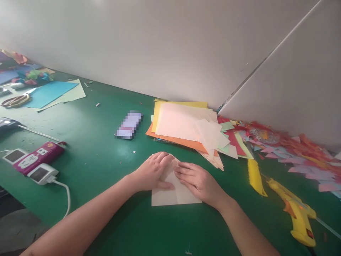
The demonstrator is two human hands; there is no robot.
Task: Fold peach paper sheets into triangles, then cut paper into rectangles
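Two Hands on a Pale Sheet of Paper

The sheet of paper (164,200) lies on the green table (119,227), straight in front of the person; its lower edge shows plainly, while the hands cover much of its upper part. A faint crease runs up from near the middle of that edge. Clock directions below are read from this sheet, with twelve pointing away from the person.

The left hand (156,172) comes in from eight o'clock and rests on the paper, spread wide, its thumb well apart from the fingers. The right hand (195,179) comes in from four o'clock with its fingers stretched side by side on the paper; whether it pinches the sheet I cannot tell, since its thumb is hidden.

Between three and four o'clock lies a yellow glue gun (295,209), and at three, nearer the sheet, a yellow cutter (256,177). A purple power strip (39,156) with two white plugs (44,174) sits at nine.

Farther off, a phone (129,124) lies near eleven, its screen blurred. A paper stack (183,121) stands just past twelve, and red and pink scraps (295,149) spread at two. At ten, scissors (16,100) lie by a blue sheet (53,93). Beyond rises a pale wall (149,46).
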